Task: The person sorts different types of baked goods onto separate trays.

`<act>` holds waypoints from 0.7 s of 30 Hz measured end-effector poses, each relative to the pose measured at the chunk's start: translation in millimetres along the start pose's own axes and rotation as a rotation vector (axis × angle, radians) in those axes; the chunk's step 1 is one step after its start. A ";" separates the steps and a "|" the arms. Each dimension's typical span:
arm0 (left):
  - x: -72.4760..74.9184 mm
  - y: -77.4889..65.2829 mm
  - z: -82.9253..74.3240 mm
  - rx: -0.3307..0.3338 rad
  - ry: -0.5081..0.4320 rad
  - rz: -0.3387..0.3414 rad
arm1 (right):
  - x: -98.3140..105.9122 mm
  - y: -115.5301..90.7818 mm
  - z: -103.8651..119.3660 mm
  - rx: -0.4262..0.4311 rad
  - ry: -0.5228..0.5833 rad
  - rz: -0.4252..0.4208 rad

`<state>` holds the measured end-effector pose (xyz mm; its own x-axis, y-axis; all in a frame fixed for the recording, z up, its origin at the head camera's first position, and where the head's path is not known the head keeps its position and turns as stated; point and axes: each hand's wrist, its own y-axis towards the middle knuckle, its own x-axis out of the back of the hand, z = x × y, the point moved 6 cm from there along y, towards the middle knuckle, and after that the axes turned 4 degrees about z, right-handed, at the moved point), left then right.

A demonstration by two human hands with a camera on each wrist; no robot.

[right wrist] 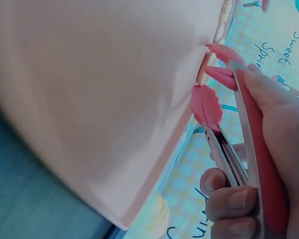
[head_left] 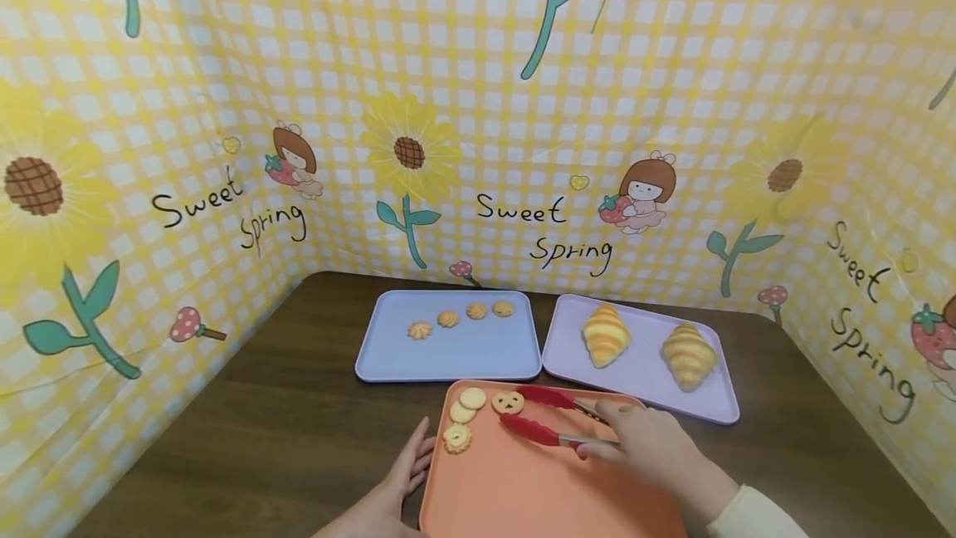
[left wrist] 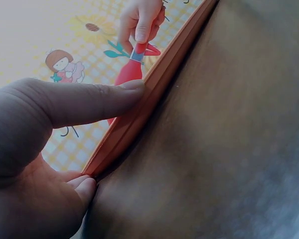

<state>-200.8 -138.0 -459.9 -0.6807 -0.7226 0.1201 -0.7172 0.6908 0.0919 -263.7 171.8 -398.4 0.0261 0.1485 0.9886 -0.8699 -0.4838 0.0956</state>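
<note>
My right hand (head_left: pixel 653 447) grips a pair of tongs (right wrist: pixel 263 164) with red tips and metal arms. Its tips are spread on either side of a pretzel-shaped cookie (head_left: pixel 509 403) near the far edge of an orange tray (head_left: pixel 523 488). My left hand (head_left: pixel 399 476) is at the tray's left edge; in the left wrist view its extended thumb (left wrist: pixel 97 103) rests on the rim, fingertips lower along the side. Two pale round cookies (head_left: pixel 472 398) overlap in the tray's far left corner. Just nearer lies a ruffled round cookie (head_left: pixel 457 438).
Behind the orange tray stands a blue tray (head_left: pixel 448 359) with several small cookies (head_left: pixel 448 319). Right of it, a lilac tray (head_left: pixel 635 364) bears two croissants (head_left: pixel 606 335). All stand on a dark wooden table (head_left: pixel 246 405), enclosed by yellow checked cloth (head_left: pixel 485 139).
</note>
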 end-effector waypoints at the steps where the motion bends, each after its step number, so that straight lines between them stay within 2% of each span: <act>1: -0.4 0.1 0.0 0.001 0.002 0.000 | -0.1 0.4 -0.2 -0.003 -0.002 0.010; 7: -0.9 -1.3 -1.9 -0.007 0.040 -0.013 | -0.3 6.3 2.8 0.016 -0.007 0.029; 16: -0.9 -2.4 -5.6 -0.029 0.090 -0.032 | 3.3 8.3 13.9 0.075 -0.017 -0.033; 21: -1.3 -3.4 -6.5 -0.043 0.097 -0.037 | 1.5 9.1 17.1 0.080 -0.042 -0.033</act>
<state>-196.5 -139.3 -453.9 -0.6351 -0.7431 0.2108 -0.7327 0.6659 0.1401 -263.1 152.8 -394.1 0.0767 0.1297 0.9886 -0.8259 -0.5471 0.1358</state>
